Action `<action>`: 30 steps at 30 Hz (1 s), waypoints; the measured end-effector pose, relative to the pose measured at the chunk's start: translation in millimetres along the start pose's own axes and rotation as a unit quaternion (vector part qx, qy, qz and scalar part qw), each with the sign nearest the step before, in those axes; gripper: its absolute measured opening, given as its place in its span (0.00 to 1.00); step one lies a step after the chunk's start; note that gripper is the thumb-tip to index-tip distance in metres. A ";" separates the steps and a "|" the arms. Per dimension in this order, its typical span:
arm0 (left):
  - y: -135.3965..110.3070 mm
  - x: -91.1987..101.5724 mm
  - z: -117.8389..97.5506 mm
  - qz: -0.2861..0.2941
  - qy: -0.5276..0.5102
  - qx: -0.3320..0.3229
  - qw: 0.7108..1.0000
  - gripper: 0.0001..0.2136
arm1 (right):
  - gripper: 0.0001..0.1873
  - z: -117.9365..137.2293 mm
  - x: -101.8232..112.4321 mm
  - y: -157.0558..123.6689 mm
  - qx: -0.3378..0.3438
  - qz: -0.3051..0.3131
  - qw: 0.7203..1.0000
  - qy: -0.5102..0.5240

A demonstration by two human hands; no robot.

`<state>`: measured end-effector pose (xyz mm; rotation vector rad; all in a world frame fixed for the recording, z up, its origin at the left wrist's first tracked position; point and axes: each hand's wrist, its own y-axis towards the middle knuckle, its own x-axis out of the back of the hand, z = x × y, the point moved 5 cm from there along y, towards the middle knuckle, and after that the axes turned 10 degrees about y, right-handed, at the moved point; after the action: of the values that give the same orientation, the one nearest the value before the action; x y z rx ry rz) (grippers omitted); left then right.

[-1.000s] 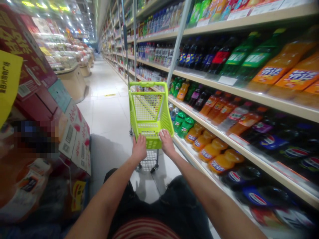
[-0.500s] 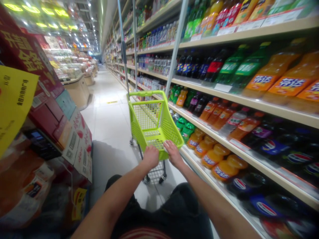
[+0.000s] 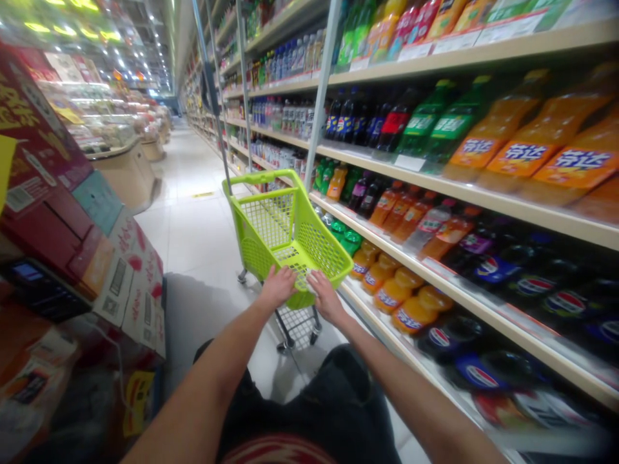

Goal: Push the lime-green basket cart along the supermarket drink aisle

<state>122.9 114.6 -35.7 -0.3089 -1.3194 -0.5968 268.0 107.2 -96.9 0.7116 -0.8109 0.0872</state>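
At nine o'clock from the middle of the view, a yellow sign (image 3: 6, 167) is cut off by the picture's edge. Between nine and ten stand dark red cartons (image 3: 53, 135), partly out of view. A device with a lit screen (image 3: 29, 274) sits just below nine, its display too small to read. At eight, wrapped goods (image 3: 36, 380) are dim and blurred. Between eight and nine is a pale box with red prints (image 3: 138, 283).

A thin pole (image 3: 217, 122) rises from the cart toward ten to eleven, its top out of view. The cart (image 3: 322, 243) stands on the floor at the clock's centre, a little toward nine: a bright lime-green basket with lattice walls, a smooth thick rim and a slotted floor, over a grey wire rack (image 3: 302, 325) on dark wheels. The left hand (image 3: 279, 285) at seven and the right hand (image 3: 325, 295) at five are apart from each other, each closed over the cart's near edge; their undersides and much of that edge are hidden.

Squat orange bottles (image 3: 394, 299) lie at four, with dark bottles (image 3: 488, 374) farther out, blurring toward the corner. Between two and three, tall orange bottles (image 3: 520, 151) stand on a shelf (image 3: 488, 198), the outermost cut off.
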 end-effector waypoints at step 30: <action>3.8 -28.5 12.1 0.016 0.003 0.036 0.999 0.31 | 0.40 29.4 -25.3 4.0 0.051 -0.170 0.983 -0.038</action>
<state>111.5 130.9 -59.8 -0.2682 -1.3247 -0.5212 230.4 97.1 -98.3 0.9469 -0.7503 -0.2086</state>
